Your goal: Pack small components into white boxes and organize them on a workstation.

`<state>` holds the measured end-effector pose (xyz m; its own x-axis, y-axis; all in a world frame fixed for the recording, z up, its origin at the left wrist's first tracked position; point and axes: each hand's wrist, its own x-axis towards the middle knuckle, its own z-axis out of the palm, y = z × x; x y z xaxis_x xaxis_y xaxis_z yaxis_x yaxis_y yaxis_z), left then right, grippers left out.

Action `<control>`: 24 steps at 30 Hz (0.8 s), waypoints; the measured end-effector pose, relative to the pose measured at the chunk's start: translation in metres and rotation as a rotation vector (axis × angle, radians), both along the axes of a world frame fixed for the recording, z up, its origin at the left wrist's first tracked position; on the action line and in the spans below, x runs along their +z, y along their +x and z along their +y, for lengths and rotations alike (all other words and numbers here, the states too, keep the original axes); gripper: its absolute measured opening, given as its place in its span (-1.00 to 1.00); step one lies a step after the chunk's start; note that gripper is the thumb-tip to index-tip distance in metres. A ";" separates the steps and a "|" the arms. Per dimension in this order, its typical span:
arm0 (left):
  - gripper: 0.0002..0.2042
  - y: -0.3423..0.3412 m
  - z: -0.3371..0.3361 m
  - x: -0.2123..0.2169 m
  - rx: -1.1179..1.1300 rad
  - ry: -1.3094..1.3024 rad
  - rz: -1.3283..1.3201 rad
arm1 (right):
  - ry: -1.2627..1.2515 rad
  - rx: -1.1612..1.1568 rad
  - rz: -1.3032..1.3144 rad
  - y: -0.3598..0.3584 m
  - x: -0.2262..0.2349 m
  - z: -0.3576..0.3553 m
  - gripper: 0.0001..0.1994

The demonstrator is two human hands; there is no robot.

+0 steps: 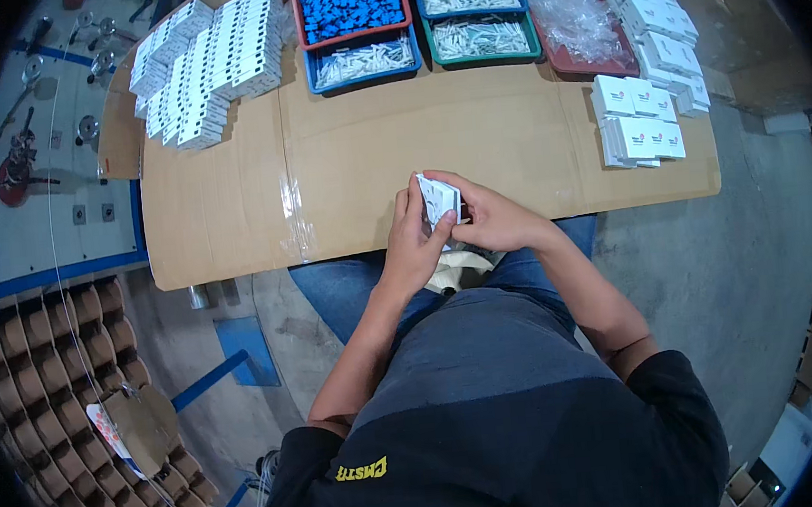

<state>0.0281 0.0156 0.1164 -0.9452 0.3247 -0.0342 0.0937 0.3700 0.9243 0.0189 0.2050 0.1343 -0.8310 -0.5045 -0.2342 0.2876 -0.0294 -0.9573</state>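
Just over the near edge of the cardboard-covered table, both hands hold a small white box-shaped piece (439,197) with dark marks on its face. My left hand (410,245) grips its left side, thumb across the lower front. My right hand (499,218) closes on the right edge, with its index finger reaching over the top. The fingers partly cover the piece, so its exact kind cannot be made out.
Stacked white pieces with dark spots (219,63) stand far left; white boxes (640,130) are stacked at right. Along the back sit a red tray (351,39) of blue parts, blue and green trays (491,60) of white sticks, and a dark red tray (592,71) of clear plastic bags.
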 end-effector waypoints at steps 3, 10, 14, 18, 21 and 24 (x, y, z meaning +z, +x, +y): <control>-0.09 -0.002 -0.007 0.002 -0.100 0.019 -0.041 | 0.026 0.053 -0.015 0.003 0.000 0.008 -0.15; 0.11 -0.005 -0.017 0.017 -0.178 0.203 -0.234 | -0.031 0.098 0.025 0.006 0.024 0.017 -0.11; 0.14 -0.002 -0.019 0.011 -0.119 0.310 -0.215 | 0.019 0.163 0.042 0.002 0.042 0.022 -0.10; 0.10 0.002 -0.014 0.007 -0.091 0.315 -0.062 | -0.022 -0.030 0.055 0.004 0.032 0.018 -0.15; 0.08 0.002 -0.010 0.015 -0.063 0.267 0.001 | -0.078 -0.031 -0.009 0.006 0.026 0.012 -0.15; 0.06 0.001 -0.009 0.014 -0.067 0.303 0.001 | -0.046 -0.050 -0.007 0.010 0.040 0.002 -0.18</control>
<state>0.0295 0.0061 0.1299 -0.9212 0.3819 0.0751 0.1099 0.0703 0.9915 0.0284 0.2074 0.1742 -0.8541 -0.4723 -0.2178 0.2913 -0.0875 -0.9526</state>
